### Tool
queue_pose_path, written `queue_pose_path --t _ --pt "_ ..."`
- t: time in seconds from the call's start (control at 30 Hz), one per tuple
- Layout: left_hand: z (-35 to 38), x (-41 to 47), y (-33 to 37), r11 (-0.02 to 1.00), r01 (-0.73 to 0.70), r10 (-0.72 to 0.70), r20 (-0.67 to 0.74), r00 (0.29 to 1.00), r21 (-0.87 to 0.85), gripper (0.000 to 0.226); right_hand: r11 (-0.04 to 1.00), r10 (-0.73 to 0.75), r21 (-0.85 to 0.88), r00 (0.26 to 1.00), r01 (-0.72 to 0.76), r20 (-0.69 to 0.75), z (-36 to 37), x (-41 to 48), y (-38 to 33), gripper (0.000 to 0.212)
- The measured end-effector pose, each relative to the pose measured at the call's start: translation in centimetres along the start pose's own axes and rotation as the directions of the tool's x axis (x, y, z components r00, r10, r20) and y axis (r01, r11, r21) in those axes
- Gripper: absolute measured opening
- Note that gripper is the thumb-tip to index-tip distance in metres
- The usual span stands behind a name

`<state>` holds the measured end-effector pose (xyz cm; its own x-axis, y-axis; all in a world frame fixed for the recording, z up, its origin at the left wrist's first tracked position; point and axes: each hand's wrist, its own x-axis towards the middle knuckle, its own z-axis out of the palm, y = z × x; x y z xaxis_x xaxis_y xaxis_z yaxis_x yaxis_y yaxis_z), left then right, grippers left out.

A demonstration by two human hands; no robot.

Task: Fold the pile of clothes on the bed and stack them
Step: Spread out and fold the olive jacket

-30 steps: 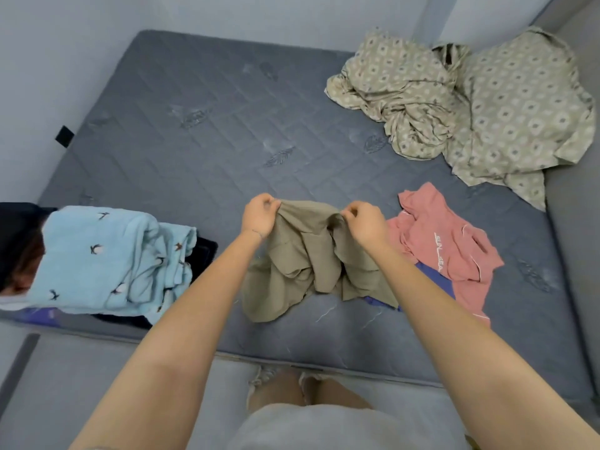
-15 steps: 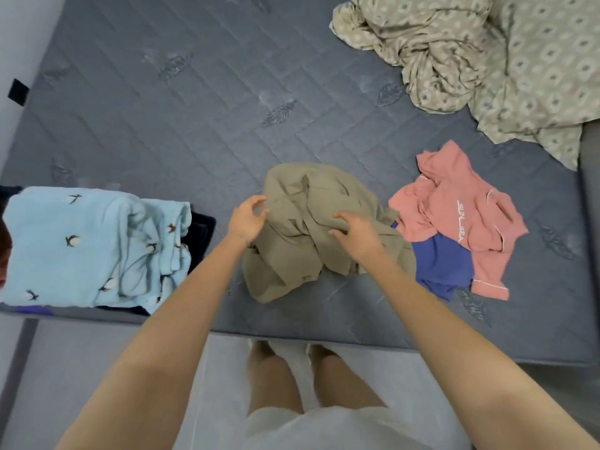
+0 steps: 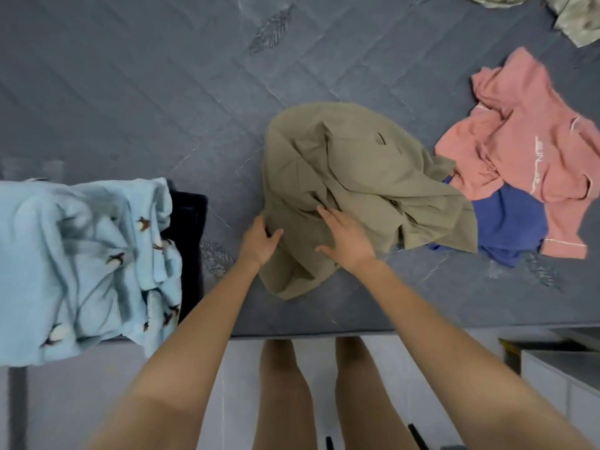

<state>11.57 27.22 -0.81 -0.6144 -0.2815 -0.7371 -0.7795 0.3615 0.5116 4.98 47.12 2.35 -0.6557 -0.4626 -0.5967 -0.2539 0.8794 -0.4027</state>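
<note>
A crumpled olive-khaki garment [image 3: 357, 177] lies on the grey mattress [image 3: 130, 92] near its front edge. My left hand [image 3: 259, 241] grips the garment's left edge, thumb and fingers curled round a fold. My right hand [image 3: 347, 238] lies flat on the cloth with its fingers straight and spread. To the right lie a pink top [image 3: 526, 141] and, partly under it, a blue garment [image 3: 509, 222]. At the left edge sits a stack topped by a light blue bird-print piece [image 3: 81, 264] over a dark garment [image 3: 190, 222].
A patterned beige sheet [image 3: 578, 17] shows at the top right corner. The mattress's front edge [image 3: 324, 332] runs just before my legs. White furniture [image 3: 558, 378] stands on the floor at the lower right.
The khaki garment, held up by both hands a second ago, now lies on the mattress. My right hand let go and flattened on it. The view tilted down and closer.
</note>
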Motion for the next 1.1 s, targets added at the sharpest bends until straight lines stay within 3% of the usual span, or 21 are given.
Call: queue_pose_path --t 0.13,0.23,0.3,0.4,0.5,0.57,0.7,0.8,0.9,1.0,1.1 --pt "1.5 1.7 -0.7 0.997 0.06 -0.065 -0.11 0.992 -0.052 0.053 0.995 0.093 0.026 0.996 -0.092 -0.018 2.4 1.0 0.5 0.095" --pt "2.1 2.9 -1.1 0.989 0.089 -0.105 -0.137 0.985 -0.122 0.052 0.99 0.126 -0.046 0.99 -0.129 -0.07 3.4 1.5 0.5 0.089" --pt "2.2 3.1 -1.3 0.99 0.063 -0.081 -0.143 0.986 -0.125 0.041 0.979 0.158 -0.118 0.983 -0.168 -0.09 3.8 1.9 0.3 0.083" --pt "1.6 2.5 -1.2 0.991 -0.036 0.017 -0.155 0.988 -0.126 0.009 0.96 0.162 -0.215 0.983 -0.178 -0.09 3.7 2.4 0.2 0.052" --pt "0.1 0.9 -0.6 0.971 -0.193 0.163 -0.202 0.966 -0.139 0.017 0.969 0.15 -0.183 0.985 -0.164 -0.088 2.5 1.7 0.4 0.025" --pt "-1.1 -0.8 0.9 0.952 -0.263 0.224 -0.224 0.948 -0.16 0.02 0.985 0.165 -0.039 0.981 -0.17 -0.1 1.0 0.6 0.2 0.019" --pt "-3.4 -5.0 5.9 0.914 -0.39 0.346 -0.285 0.894 -0.113 0.017 0.972 0.096 0.228 0.977 -0.051 -0.189 -3.0 -1.4 -1.4 0.017" --pt "-5.5 -8.2 10.0 0.854 -0.519 0.486 -0.305 0.819 -0.03 0.014 0.94 0.003 0.333 0.973 0.076 -0.23 -7.3 -3.0 -3.8 0.059" --pt "-8.0 -11.4 14.1 0.771 -0.636 0.617 -0.291 0.731 0.036 0.012 0.936 -0.129 0.28 0.947 0.214 -0.293 -12.2 -4.7 -6.5 0.089" --pt "-10.6 -15.0 18.3 0.707 -0.699 0.69 -0.326 0.647 0.109 0.009 0.941 -0.2 0.194 0.918 0.277 -0.343 -16.4 -6.3 -8.8 0.082" --pt "-12.9 -18.3 21.6 0.663 -0.724 0.736 -0.345 0.583 0.191 0.013 0.936 -0.229 0.152 0.878 0.316 -0.42 -19.4 -8.3 -10.4 0.054"
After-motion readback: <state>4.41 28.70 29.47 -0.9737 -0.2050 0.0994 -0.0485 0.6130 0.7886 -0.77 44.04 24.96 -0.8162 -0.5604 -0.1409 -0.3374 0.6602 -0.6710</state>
